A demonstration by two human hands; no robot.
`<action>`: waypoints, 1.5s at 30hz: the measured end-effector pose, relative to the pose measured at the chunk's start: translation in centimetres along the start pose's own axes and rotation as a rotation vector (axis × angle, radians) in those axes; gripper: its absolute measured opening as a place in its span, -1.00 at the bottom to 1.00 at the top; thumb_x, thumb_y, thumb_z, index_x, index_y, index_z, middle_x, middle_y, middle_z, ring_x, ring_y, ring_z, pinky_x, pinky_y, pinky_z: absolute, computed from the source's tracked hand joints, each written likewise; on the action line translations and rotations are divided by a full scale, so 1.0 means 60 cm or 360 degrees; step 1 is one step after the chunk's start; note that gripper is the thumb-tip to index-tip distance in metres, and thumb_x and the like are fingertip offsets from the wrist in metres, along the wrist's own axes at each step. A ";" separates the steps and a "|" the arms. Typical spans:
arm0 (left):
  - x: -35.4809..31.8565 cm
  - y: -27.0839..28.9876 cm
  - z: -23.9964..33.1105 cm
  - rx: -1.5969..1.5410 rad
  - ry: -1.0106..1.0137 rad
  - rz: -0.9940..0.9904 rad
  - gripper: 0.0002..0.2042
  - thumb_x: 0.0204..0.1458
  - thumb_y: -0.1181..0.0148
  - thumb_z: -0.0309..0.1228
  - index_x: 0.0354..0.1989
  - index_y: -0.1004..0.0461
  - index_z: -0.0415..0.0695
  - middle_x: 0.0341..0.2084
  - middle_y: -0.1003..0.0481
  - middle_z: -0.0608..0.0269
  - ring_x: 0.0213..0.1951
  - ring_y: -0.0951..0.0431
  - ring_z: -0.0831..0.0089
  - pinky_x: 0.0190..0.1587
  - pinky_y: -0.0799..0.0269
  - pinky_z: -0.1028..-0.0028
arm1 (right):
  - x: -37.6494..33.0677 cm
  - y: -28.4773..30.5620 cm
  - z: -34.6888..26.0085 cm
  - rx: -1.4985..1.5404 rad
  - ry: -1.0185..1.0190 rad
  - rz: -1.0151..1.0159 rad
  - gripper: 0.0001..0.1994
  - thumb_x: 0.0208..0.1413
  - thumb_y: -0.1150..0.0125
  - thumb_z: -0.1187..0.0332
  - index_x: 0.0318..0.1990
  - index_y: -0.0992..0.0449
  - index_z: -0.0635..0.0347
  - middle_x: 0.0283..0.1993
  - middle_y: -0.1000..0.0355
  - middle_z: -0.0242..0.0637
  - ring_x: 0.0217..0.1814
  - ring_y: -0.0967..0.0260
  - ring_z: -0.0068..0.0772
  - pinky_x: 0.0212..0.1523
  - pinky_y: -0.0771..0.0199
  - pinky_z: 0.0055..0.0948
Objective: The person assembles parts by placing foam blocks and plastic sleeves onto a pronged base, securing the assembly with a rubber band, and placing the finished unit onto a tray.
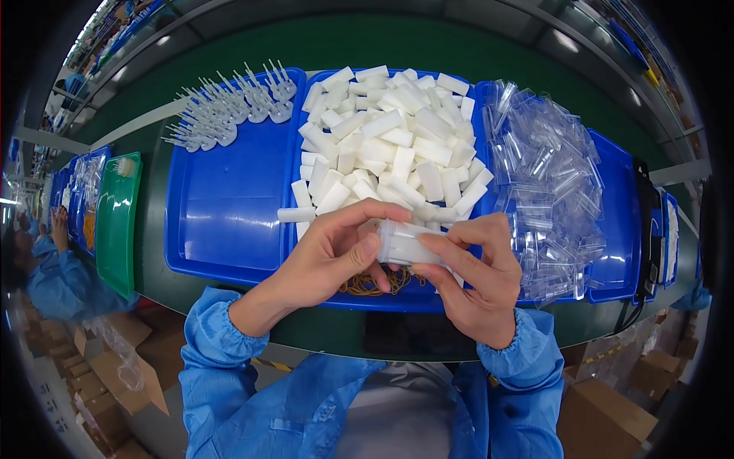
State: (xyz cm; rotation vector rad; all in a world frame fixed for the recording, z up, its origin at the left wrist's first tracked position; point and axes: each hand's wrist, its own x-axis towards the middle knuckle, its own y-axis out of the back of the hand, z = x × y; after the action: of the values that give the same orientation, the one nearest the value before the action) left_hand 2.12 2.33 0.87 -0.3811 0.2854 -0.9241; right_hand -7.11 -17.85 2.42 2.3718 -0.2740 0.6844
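In front of my chest, both hands hold a short clear plastic tube point(387, 242) with white pieces showing inside it. My left hand point(329, 249) wraps round the tube's left end, thumb on top. My right hand point(483, 274) is closed on its right part, where a white block point(413, 245) shows between thumb and fingers. How far the block sits inside the tube is hidden by the fingers. Just beyond the hands, a heap of white blocks point(397, 138) fills the middle blue tray point(300, 126). Rubber bands point(375, 281) lie under my hands, partly covered.
White stemmed parts point(237, 99) stand at the back of the left blue tray point(229, 222). Clear plastic sleeves point(547, 191) are piled on the right tray point(623, 222). A green tray point(118, 222) stands farther left, near another person's blue sleeve point(65, 279). Cardboard boxes point(608, 417) lie below the table.
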 end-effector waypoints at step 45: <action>0.003 0.006 0.013 0.0015 -0.0033 0.0286 -0.73 0.23 -0.18 -0.43 0.07 -0.39 -0.17 -0.13 -0.47 0.18 -0.23 -0.55 0.52 -0.35 -0.54 0.55 | 0.017 0.035 0.035 0.1895 -0.1053 0.0017 -0.91 0.19 -0.23 0.45 -0.31 -0.54 0.29 -0.30 -0.53 -0.24 -0.27 -0.41 -0.51 -0.14 -0.38 -0.50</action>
State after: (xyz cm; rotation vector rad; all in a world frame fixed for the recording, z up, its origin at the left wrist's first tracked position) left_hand 2.79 2.56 1.42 -0.3498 0.2915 -0.7445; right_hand -6.17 -20.86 2.69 3.7046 -0.1577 -0.0575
